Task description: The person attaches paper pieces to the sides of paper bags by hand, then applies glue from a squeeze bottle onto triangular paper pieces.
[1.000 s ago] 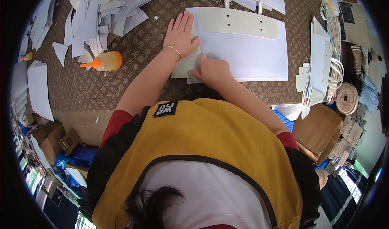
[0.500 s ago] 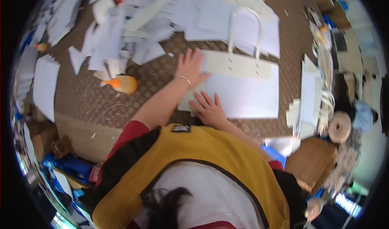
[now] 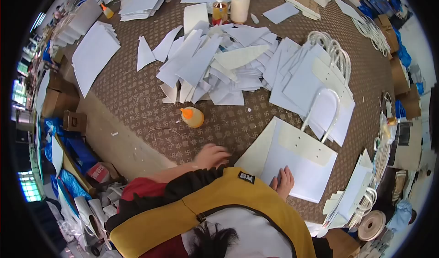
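Observation:
A white paper bag panel (image 3: 298, 154) with a cream reinforcing strip and a white rope handle (image 3: 336, 103) lies at an angle near the table edge. Along its left side runs a cream flap (image 3: 259, 149). My right hand (image 3: 284, 181) rests on the panel's lower part, fingers laid out and holding nothing. Left of the flap, my left hand (image 3: 211, 156) is over the table, apart from the panel. Motion blurs its fingers, so their state is unclear. An orange-tipped glue bottle (image 3: 194, 117) stands just beyond that hand.
Loose white paper pieces (image 3: 196, 59) are heaped past the glue bottle. Several handled panels (image 3: 315, 82) are stacked behind the worked one. More paper sheets (image 3: 95, 52) lie at the left. Farther back stand a drink bottle (image 3: 220, 12) and a large jar (image 3: 240, 6).
My left hand has lifted off the panel and drawn back to the left. My right hand stays on the panel. The head view has shifted and turned, showing more of the table.

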The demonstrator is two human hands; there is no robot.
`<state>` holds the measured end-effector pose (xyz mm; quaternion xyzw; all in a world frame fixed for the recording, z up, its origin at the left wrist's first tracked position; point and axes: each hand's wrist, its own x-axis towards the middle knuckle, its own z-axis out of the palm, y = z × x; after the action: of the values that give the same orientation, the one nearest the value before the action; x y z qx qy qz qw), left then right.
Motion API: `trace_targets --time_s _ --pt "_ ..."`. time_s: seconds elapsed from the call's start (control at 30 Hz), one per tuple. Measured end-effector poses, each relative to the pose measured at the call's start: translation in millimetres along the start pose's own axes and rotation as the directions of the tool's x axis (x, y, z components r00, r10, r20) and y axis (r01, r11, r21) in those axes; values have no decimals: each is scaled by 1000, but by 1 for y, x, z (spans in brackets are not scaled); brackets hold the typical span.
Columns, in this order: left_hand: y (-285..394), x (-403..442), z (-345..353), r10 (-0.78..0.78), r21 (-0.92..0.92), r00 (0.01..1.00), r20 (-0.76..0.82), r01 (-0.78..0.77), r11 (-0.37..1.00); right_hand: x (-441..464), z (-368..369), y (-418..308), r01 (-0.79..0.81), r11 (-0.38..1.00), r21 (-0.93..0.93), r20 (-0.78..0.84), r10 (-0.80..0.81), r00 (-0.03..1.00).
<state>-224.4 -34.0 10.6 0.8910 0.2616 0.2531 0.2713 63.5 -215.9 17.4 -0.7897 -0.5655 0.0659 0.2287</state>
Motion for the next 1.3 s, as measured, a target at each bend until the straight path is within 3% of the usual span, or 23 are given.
trace_targets --time_s 0.03,0.07,0.1,0.13,0.17,0.2,0.3,0.4,0.5,0.6,0.63,0.7,0.73,0.8,0.83,0.9,0.97,1.03,1.1,1.17,1.2,1.27,1.3 --pt "-12 -20 -29 -125 100 992 -33 127 987 2 0 0 13 1000 4 13 -13 1000" --pt "-36 -29 -65 -296 77 954 -54 300 951 3 1 0 -4 1000 -4 15 4 1000" --pt "-63 -36 -86 -580 -161 760 -292 559 813 2 2 -1 -28 1000 -11 19 28 999" --pt "-91 -26 -122 -588 221 720 -368 682 697 -1 3 -2 -54 998 -20 26 55 998" --pt "-122 -12 -153 -597 254 631 -495 763 595 -2 3 -4 -58 998 -13 41 58 997" --pt "-155 1 -176 -409 259 648 -642 686 680 0 5 -5 -62 998 -30 38 63 997" --pt "-226 60 -221 -446 292 577 -684 777 558 1 6 -7 -79 993 -89 33 83 996" --pt "-266 111 -226 -532 353 595 -602 796 491 1 11 -3 -113 986 -121 28 117 993" --pt "-306 141 -218 -766 716 581 -273 655 242 5 12 -9 -135 982 -130 9 137 991" --pt "-304 160 -228 -832 722 539 -129 626 294 7 8 -7 -166 975 -149 -2 168 986" --pt "-305 160 -229 -828 736 549 -110 605 304 7 10 -8 -176 972 -153 -10 177 984" --pt "-302 160 -236 -812 627 505 -293 742 236 9 17 -10 -211 967 -140 -24 210 977" --pt "-294 162 -241 -805 646 521 -283 725 241 10 16 -10 -203 969 -139 -34 200 979" --pt "-276 163 -257 -646 568 552 -527 794 215 11 14 -11 -183 974 -133 -56 177 983" --pt "-273 162 -268 -635 586 570 -521 780 220 11 14 -13 -202 972 -119 -63 196 979" --pt "-268 162 -290 -466 577 697 -545 715 394 11 11 -12 -180 979 -94 -60 175 983" --pt "-231 182 -301 -574 170 631 -522 736 655 15 7 -10 -176 983 -46 -70 172 983" --pt "-164 213 -292 -581 -22 724 -372 619 785 18 1 -9 -176 984 38 -107 179 978" --pt "-82 241 -261 -497 3 853 -159 504 864 24 -2 3 -148 976 157 -166 174 971" --pt "-12 257 -209 -411 -60 909 72 415 908 36 -12 20 -177 933 314 -52 203 978" --pt "22 259 -172 -360 -92 919 163 377 922 45 -31 19 -564 626 539 373 423 826" --pt "93 258 -94 -263 -221 928 265 324 920 52 -32 36 -375 278 884 261 372 891" --pt "123 251 -52 -220 -312 934 280 306 900 49 -47 47 -368 276 888 247 388 888"
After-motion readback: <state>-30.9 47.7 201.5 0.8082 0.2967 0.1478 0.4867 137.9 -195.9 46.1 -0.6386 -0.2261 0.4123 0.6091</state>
